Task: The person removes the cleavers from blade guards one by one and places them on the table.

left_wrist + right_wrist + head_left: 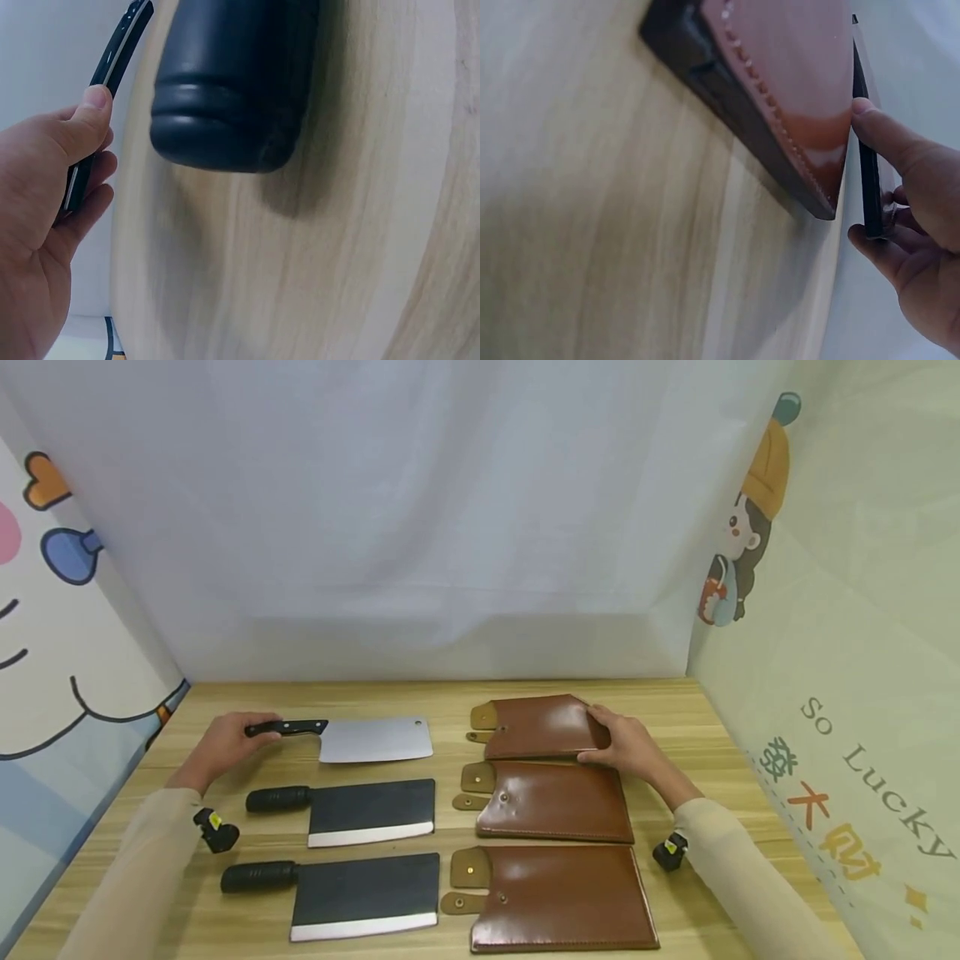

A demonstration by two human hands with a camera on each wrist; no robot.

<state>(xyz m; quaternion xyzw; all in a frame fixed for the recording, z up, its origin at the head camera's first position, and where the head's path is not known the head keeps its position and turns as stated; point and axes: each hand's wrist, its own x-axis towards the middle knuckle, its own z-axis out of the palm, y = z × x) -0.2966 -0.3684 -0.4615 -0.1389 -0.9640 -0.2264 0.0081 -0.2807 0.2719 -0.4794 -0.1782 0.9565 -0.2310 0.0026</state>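
My left hand grips the black riveted handle of a cleaver with a plain silver blade, at the back left of the table. In the left wrist view, thumb and fingers wrap around that handle. The blade points right, toward a brown leather knife sheath with tan snap straps on its left side. My right hand holds this sheath by its right end. The right wrist view shows the thumb on one face of the sheath and the fingers around its far side and lower end.
Two dark-bladed cleavers, a middle one and a front one, lie below the silver one. Two more brown sheaths, middle and front, lie beside them. A white curtain hangs behind the wooden table.
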